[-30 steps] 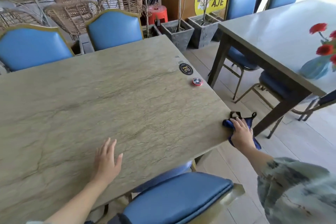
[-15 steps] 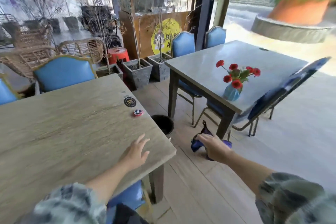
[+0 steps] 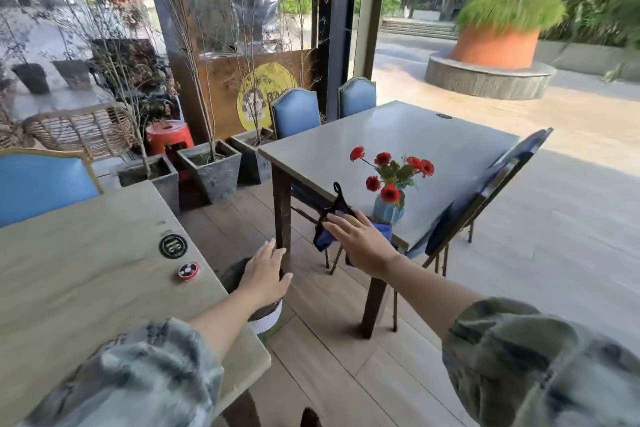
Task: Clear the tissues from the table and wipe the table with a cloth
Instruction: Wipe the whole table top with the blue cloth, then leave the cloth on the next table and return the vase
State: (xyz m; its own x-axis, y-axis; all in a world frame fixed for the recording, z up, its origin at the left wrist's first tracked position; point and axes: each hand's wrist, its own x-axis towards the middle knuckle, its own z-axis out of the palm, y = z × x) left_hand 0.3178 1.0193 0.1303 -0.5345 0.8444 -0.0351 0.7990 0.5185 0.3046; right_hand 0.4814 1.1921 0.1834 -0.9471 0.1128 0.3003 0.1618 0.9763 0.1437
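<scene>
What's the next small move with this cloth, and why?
Probably lower the right hand so the blue cloth lands on the grey table beside the vase of red flowers; the cloth hangs at that table's near corner.

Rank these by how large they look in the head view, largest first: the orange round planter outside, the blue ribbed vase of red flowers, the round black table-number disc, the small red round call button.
1. Orange round planter, though farthest away.
2. Blue ribbed vase.
3. Round black table-number disc.
4. Small red round call button, only slightly smaller than the disc.
</scene>
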